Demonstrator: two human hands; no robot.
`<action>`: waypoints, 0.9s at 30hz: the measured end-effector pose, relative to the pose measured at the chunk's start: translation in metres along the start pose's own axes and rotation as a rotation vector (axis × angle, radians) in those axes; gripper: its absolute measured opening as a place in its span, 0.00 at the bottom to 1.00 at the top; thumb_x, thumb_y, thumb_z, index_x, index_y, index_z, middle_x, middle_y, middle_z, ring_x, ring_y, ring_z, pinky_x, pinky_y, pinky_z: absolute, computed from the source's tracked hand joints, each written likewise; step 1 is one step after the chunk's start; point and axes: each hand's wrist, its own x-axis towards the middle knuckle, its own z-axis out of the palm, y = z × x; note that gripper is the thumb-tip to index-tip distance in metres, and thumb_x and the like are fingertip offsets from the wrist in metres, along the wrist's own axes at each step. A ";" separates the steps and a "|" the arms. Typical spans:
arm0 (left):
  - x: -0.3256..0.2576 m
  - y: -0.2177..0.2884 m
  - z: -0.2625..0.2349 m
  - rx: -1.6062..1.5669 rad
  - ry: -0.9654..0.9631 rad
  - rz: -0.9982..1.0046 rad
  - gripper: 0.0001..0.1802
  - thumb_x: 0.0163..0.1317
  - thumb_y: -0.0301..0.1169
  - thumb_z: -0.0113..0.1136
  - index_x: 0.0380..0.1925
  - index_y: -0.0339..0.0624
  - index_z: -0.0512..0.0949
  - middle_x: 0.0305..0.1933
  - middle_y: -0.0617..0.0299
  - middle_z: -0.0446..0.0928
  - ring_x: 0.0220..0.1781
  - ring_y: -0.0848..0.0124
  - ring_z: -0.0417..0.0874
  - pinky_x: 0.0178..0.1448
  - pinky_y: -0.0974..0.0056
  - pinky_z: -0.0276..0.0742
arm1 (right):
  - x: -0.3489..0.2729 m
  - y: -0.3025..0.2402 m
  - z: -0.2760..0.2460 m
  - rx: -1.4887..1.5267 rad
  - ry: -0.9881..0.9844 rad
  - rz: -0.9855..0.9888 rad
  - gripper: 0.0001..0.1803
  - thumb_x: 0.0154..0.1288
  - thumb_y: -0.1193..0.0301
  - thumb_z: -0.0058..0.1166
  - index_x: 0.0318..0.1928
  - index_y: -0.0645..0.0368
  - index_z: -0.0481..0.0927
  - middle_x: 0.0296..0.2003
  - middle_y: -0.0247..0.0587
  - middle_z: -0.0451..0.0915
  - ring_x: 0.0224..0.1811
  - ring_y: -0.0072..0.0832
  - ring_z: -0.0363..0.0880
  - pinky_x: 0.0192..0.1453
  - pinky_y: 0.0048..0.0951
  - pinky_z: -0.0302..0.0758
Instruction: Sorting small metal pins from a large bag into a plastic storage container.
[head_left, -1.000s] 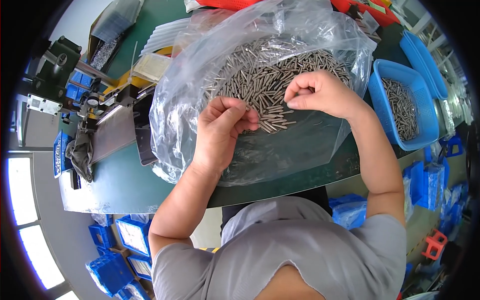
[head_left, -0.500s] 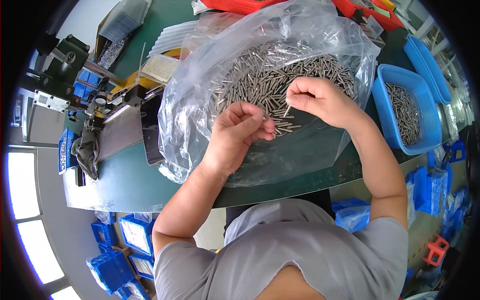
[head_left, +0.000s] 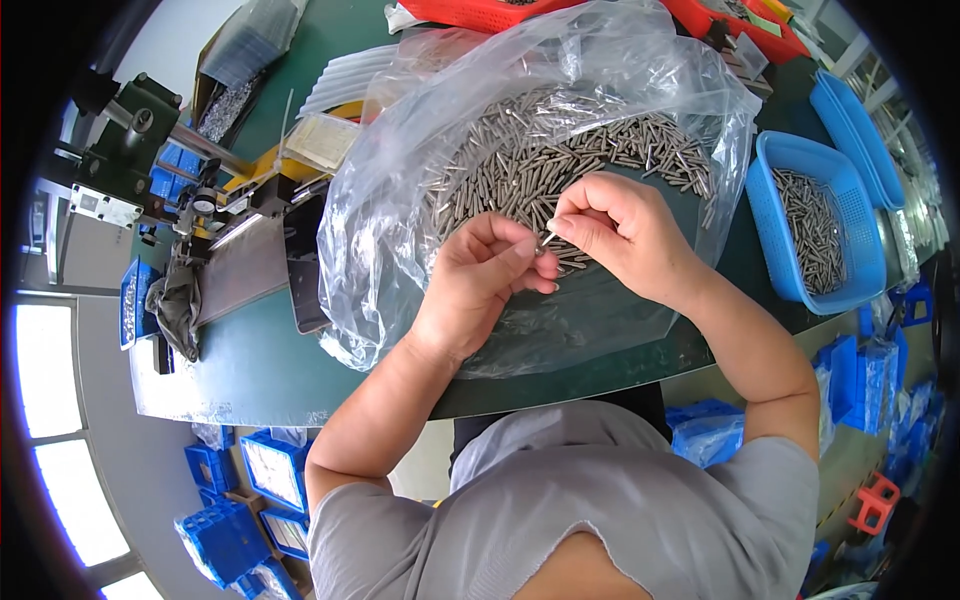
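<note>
Left hand [head_left: 475, 285]: centre; thumb and forefinger pinch a small shiny piece [head_left: 539, 250], kind unclear.
Right hand [head_left: 630, 240]: right of centre; thumb and forefinger grasp a slim metal pin [head_left: 548, 239], its end near the left hand.
Loose pins [head_left: 520, 165]: upper centre, heaped amid a spread clear plastic bag [head_left: 365, 235].
Blue basket [head_left: 866, 235]: right side, holding more metal pieces [head_left: 810, 230].

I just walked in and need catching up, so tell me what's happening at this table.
A person's right hand pinches a slim metal pin close to the left hand, which seems to pinch a small metal piece, mostly hidden. Beyond them, a heap of loose pins lies amid a clear plastic bag on the green table. More pins sit in a blue basket to the right.
</note>
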 end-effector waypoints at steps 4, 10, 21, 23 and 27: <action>0.000 0.000 0.000 -0.001 -0.006 0.014 0.04 0.64 0.24 0.52 0.35 0.34 0.71 0.33 0.54 0.78 0.35 0.68 0.81 0.42 0.64 0.80 | 0.000 -0.001 0.000 0.030 0.002 0.028 0.06 0.60 0.74 0.58 0.30 0.64 0.75 0.25 0.35 0.76 0.26 0.17 0.73 0.29 0.20 0.70; 0.000 0.000 0.000 0.001 -0.020 0.028 0.04 0.64 0.24 0.52 0.35 0.34 0.71 0.33 0.54 0.78 0.35 0.68 0.81 0.42 0.64 0.80 | -0.003 0.001 0.007 0.048 0.031 -0.017 0.05 0.61 0.75 0.55 0.31 0.63 0.74 0.24 0.30 0.72 0.25 0.13 0.67 0.29 0.17 0.65; 0.002 0.005 -0.003 0.019 0.062 0.108 0.04 0.64 0.25 0.48 0.33 0.36 0.72 0.32 0.51 0.78 0.33 0.66 0.80 0.41 0.65 0.79 | 0.010 0.027 -0.033 0.806 0.016 0.463 0.11 0.62 0.63 0.53 0.33 0.58 0.76 0.21 0.25 0.70 0.24 0.16 0.67 0.26 0.18 0.65; 0.003 0.003 -0.004 0.010 0.079 0.101 0.04 0.64 0.25 0.48 0.34 0.37 0.72 0.32 0.51 0.78 0.33 0.66 0.80 0.40 0.65 0.79 | 0.017 0.026 -0.028 1.045 0.204 0.488 0.10 0.64 0.64 0.50 0.32 0.57 0.75 0.21 0.25 0.67 0.22 0.14 0.63 0.20 0.16 0.59; 0.003 0.001 -0.005 -0.016 0.106 0.076 0.04 0.64 0.25 0.48 0.34 0.37 0.72 0.32 0.52 0.77 0.34 0.66 0.80 0.40 0.65 0.79 | 0.017 0.045 -0.041 1.045 -0.091 0.502 0.11 0.64 0.64 0.50 0.32 0.59 0.74 0.24 0.27 0.72 0.26 0.18 0.70 0.26 0.20 0.68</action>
